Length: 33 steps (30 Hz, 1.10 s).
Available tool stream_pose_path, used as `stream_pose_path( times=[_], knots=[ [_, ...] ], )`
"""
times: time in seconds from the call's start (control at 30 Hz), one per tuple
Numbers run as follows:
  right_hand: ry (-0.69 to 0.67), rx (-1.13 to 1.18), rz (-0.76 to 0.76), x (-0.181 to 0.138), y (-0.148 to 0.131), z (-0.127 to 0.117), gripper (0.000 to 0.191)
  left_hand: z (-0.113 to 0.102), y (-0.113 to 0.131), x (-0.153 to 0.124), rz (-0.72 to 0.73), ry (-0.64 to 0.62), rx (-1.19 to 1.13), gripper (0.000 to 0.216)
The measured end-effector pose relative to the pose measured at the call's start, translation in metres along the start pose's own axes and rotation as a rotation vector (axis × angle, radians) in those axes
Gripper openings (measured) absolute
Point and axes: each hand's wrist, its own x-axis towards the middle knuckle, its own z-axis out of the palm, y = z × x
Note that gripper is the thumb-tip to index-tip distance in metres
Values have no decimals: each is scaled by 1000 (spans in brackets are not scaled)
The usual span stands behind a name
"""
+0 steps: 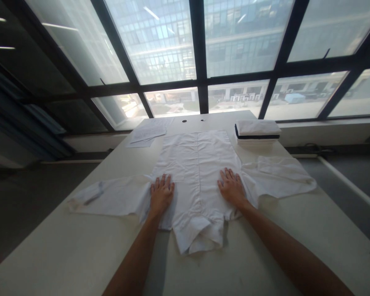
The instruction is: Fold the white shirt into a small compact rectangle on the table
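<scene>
A white long-sleeved shirt (185, 164) lies spread flat, its collar (200, 234) toward me and its hem at the far side. One sleeve (111, 197) stretches out to the left, the other (280, 176) to the right. My left hand (162, 193) rests flat on the left part of the shirt, close to where that sleeve joins. On the right part, my right hand (232, 187) presses flat with its fingers spread. Neither hand grips the cloth. A seam or button line runs down the shirt's middle between my hands.
The shirt lies on a white table (92, 246). Papers (149, 131) lie at its far left. A stack of folded cloths (257, 132), white with a dark layer, sits at the far right. Beyond the table stand tall windows with dark frames (200, 53).
</scene>
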Motion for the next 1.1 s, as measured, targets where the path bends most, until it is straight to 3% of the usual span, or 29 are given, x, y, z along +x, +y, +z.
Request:
stream_pose_path(
  times=[0.17, 0.4, 0.57, 0.7, 0.8, 0.93, 1.1],
  knots=[
    [2, -3, 1, -7, -1, -1, 59, -2, 1, -10, 4, 3, 32, 56],
    [-6, -9, 1, -48, -1, -5, 61, -1, -1, -52, 29, 45, 91, 56],
    [-51, 7, 21, -60, -2, -11, 61, -8, 2, -64, -15, -26, 92, 56],
    [-56, 18, 21, -59, -3, -14, 61, -21, 25, -55, -57, -65, 142, 55],
    [-60, 24, 21, -58, -3, -14, 60, -29, 61, -38, 108, -40, 126, 55],
    [-65, 29, 25, -58, -2, -14, 61, -25, 104, -5, 297, -116, -5, 58],
    [-61, 44, 23, -57, -2, -13, 62, -4, 108, 18, 405, -151, -32, 59]
  ],
)
